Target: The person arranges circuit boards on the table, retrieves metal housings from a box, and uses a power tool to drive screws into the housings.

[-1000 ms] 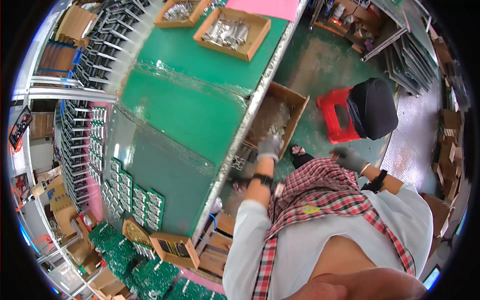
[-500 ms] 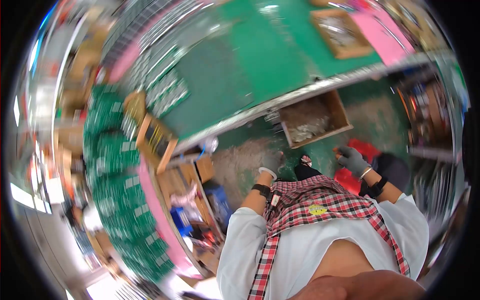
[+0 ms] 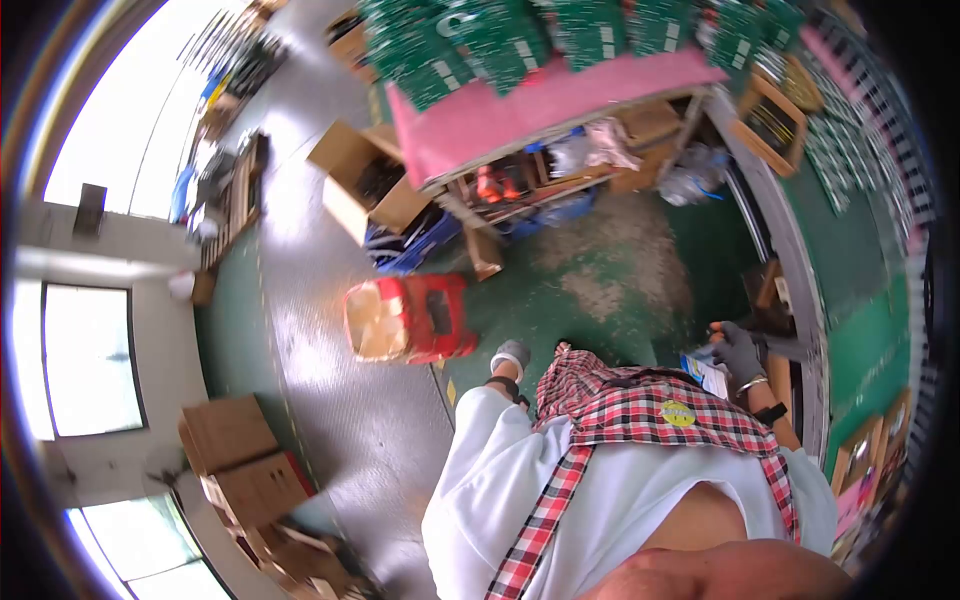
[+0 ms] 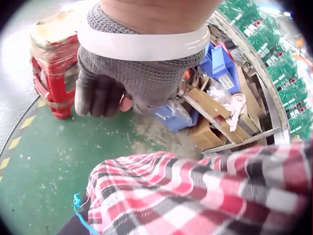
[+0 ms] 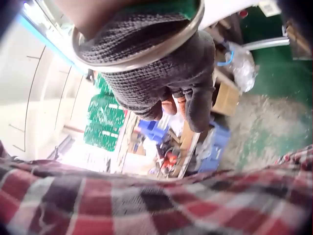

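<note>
In the head view the left hand (image 3: 512, 355), in a grey glove, hangs at the side of the red checked apron (image 3: 620, 400). The left wrist view shows that hand (image 4: 134, 78) with fingers loosely bent and nothing in them. On the other side, beside the bench edge, hangs the gloved right hand (image 3: 738, 355), near a white and blue item (image 3: 706, 374); whether they touch cannot be told. Bare fingertips poke out of the glove of the right hand (image 5: 161, 78) in the right wrist view, loosely curled, with no object visible in them.
A red stool (image 3: 440, 315) with a cardboard-coloured top stands on the floor ahead to the left. Beyond it is an open carton (image 3: 375, 190). Green circuit boards (image 3: 500, 45) are stacked on a pink-topped table (image 3: 550, 115). A green bench (image 3: 865, 370) runs along the right.
The body and view have turned left, so the green bench now lies at the right. The left hand has moved away from the cardboard box of metal parts.
</note>
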Motion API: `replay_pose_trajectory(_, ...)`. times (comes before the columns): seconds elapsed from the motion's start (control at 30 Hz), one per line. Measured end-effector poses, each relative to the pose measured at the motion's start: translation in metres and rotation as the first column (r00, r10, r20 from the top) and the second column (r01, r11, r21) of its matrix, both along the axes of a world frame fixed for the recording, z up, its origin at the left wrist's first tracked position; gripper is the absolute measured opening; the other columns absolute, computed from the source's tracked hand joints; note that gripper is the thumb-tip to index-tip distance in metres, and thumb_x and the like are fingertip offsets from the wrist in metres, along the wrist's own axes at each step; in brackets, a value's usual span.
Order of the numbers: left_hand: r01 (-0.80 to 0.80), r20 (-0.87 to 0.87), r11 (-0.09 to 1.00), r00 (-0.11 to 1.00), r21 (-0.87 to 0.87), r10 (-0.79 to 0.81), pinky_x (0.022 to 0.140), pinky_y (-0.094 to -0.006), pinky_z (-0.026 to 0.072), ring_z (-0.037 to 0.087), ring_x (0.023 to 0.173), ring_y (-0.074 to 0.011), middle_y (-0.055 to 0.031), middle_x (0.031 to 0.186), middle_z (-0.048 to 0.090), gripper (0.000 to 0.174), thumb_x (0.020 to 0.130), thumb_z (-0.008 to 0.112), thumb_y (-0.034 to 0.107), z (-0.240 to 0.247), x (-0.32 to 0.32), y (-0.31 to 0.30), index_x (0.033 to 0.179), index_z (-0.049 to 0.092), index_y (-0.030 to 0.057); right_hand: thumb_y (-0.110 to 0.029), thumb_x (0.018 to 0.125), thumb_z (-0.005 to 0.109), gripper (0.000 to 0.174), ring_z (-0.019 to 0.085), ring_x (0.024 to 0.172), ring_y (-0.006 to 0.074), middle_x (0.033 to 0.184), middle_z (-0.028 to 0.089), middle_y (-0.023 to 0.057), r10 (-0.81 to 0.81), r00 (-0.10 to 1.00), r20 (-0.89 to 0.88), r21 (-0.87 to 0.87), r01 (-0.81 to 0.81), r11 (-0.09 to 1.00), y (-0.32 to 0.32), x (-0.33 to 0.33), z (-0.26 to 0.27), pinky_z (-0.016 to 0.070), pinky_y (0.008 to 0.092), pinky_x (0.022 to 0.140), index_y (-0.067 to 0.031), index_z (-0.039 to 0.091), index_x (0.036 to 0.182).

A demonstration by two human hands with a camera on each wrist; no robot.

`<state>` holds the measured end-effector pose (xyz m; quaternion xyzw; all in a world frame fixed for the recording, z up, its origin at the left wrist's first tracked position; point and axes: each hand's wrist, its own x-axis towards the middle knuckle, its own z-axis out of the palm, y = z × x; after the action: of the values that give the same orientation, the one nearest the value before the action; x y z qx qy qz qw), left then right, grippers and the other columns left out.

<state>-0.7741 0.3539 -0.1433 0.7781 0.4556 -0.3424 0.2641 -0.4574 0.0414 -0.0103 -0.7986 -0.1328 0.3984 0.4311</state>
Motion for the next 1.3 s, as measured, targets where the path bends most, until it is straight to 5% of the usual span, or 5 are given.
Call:
replay_pose_trajectory(0.2, -0.258, 0.015, 0.964, 0.966, -0.064, 0.26, 0.082, -0.0389, 0.0448, 0.057, 0.095, -0.0326, -0.0184, 0.098, 0.06, 0.033, 0.076, 0.05, 0.03, -0.019, -0.134, -0.005, 0.091, 0.065, 0.0045, -0.013, 0.078, 0.057, 0.029, 0.059, 0.066, 0.0186, 0.08, 0.062, 0.0098, 0.765, 0.588, 0.263, -0.215, -0.737, 0.641, 0.158, -0.053, 0.002, 0.0473, 0.0283, 0.063, -0.0054, 0.055, 0.106)
replay_pose_trajectory(0.57, -0.596, 0.05, 0.79, 0.793, -0.142, 0.607, 0.084, -0.0397, 0.0431, 0.053, 0.099, -0.0344, -0.0169, 0.104, 0.058, 0.034, 0.08, 0.044, 0.032, -0.023, -0.15, 0.091, 0.094, 0.063, 0.0081, -0.024, 0.076, 0.059, 0.034, 0.06, 0.075, 0.0261, 0.083, 0.062, 0.0135, 0.885, 0.304, 0.351, -0.202, -0.899, 0.389, 0.394, -0.048, -0.006, 0.0468, 0.0353, 0.068, -0.0061, 0.057, 0.104)
replay_pose_trajectory(0.77, 0.337, 0.075, 0.875, 0.92, 0.346, -0.384, 0.071, -0.037, 0.046, 0.061, 0.08, -0.0266, -0.0096, 0.08, 0.064, 0.027, 0.08, 0.051, 0.027, -0.067, -0.217, 0.269, 0.094, 0.062, 0.0063, -0.019, 0.077, 0.057, 0.029, 0.06, 0.075, 0.0256, 0.084, 0.062, 0.0117, 0.879, 0.326, 0.348, -0.078, -0.924, 0.374, 0.525, -0.052, 0.03, 0.0474, 0.0343, 0.066, -0.0067, 0.057, 0.103)
replay_pose_trajectory(0.83, -0.803, 0.418, 0.583, 0.489, -0.127, 0.765, 0.066, -0.0348, 0.0462, 0.061, 0.071, -0.0218, -0.0073, 0.075, 0.064, 0.028, 0.081, 0.053, 0.028, 0.045, -0.195, 0.332, 0.093, 0.062, 0.0045, -0.016, 0.077, 0.057, 0.027, 0.06, 0.075, 0.0252, 0.083, 0.061, 0.0115, 0.837, 0.383, 0.39, -0.04, -0.902, 0.431, 0.553, -0.048, 0.03, 0.0478, 0.0338, 0.065, -0.0068, 0.057, 0.102)
replay_pose_trajectory(1.3, -0.75, 0.119, 0.648, 0.662, 0.134, 0.74, 0.087, -0.0404, 0.0421, 0.053, 0.102, -0.0345, -0.0229, 0.108, 0.055, 0.048, 0.077, 0.054, 0.04, -0.093, -0.138, 0.719, 0.098, 0.058, -0.0029, -0.022, 0.076, 0.051, 0.05, 0.039, 0.113, 0.0369, 0.121, 0.041, 0.0204, 0.601, 0.215, 0.769, -0.427, -0.527, 0.735, 0.689, -0.109, -0.021, 0.0336, 0.043, 0.094, 0.0009, 0.041, 0.12)
